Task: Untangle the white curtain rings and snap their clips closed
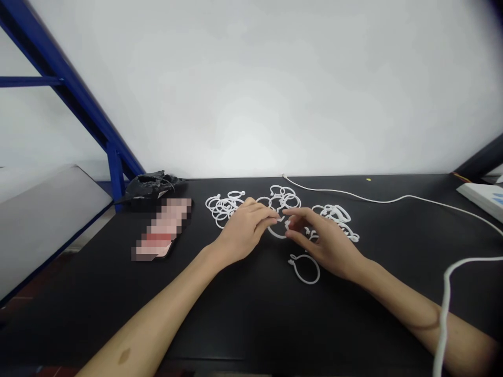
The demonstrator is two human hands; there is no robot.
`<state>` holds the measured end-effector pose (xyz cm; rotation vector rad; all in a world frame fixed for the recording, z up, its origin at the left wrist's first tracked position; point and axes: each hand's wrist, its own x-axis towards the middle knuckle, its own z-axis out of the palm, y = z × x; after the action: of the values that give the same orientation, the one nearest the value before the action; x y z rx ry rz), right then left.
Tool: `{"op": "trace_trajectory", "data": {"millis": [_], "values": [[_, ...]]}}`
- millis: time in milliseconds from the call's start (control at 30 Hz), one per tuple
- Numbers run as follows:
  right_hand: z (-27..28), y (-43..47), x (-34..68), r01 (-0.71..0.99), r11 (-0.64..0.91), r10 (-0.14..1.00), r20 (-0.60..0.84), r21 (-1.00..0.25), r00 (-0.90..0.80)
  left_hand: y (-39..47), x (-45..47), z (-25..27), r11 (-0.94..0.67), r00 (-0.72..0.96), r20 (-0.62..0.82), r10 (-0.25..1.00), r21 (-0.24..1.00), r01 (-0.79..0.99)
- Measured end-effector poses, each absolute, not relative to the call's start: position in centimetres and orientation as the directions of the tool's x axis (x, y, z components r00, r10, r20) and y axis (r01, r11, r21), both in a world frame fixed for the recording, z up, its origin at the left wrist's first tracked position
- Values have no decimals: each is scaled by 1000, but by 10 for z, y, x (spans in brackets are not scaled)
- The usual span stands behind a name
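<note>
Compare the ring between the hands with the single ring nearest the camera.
The ring between the hands has the left hand and right hand at its ends; the single ring lies loose on the table. The first ring's ends are toward the wall; the single ring's, left. Both are thin and white.

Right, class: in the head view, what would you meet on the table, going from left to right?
Phone → left ring pile → left hand → ring between the hands → right hand → white box.
</note>
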<state>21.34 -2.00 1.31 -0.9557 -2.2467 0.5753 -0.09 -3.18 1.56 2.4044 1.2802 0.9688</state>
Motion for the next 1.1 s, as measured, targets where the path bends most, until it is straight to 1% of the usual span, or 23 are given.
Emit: {"op": "trace_trajectory", "data": {"millis": [133, 200, 267, 367, 533, 667, 800, 900, 967, 1000, 1033, 1100], "values": [[15, -20, 213, 437, 669, 720, 379, -602, -581, -35, 5, 15, -511, 368, 354, 860, 589, 626], [16, -20, 214, 423, 679, 715, 410, -599, -566, -37, 8, 15, -473, 337, 331, 881, 621, 626], [15, -19, 215, 410, 701, 701, 459, -583, -546, -40, 10, 15, -473, 334, 335, 881, 627, 619], [15, -18, 215, 403, 726, 682, 506, -558, -528, -45, 13, 16, -523, 379, 360, 853, 579, 626], [16, -20, 213, 461, 701, 712, 510, -543, -482, -46, 15, 15, -561, 433, 360, 827, 470, 681], [19, -22, 211, 461, 703, 711, 520, -541, -474, -46, 19, 12, -582, 448, 383, 808, 397, 710], [18, -24, 212, 465, 684, 730, 526, -562, -438, -48, 23, 11, -598, 450, 415, 791, 368, 712], [15, -20, 213, 506, 652, 758, 504, -564, -414, -45, 19, 14, -597, 440, 433, 787, 353, 721], [13, -14, 212, 558, 640, 766, 497, -528, -407, -39, 11, 16, -551, 376, 464, 802, 328, 767], [12, -9, 211, 589, 644, 759, 499, -487, -418, -35, 5, 17, -502, 320, 482, 816, 314, 806], [12, -5, 208, 617, 660, 741, 506, -428, -442, -30, -3, 18, -430, 247, 493, 834, 302, 851], [11, 5, 200, 656, 708, 682, 497, -262, -537, -20, -19, 18, -245, 76, 495, 866, 285, 927]]}}
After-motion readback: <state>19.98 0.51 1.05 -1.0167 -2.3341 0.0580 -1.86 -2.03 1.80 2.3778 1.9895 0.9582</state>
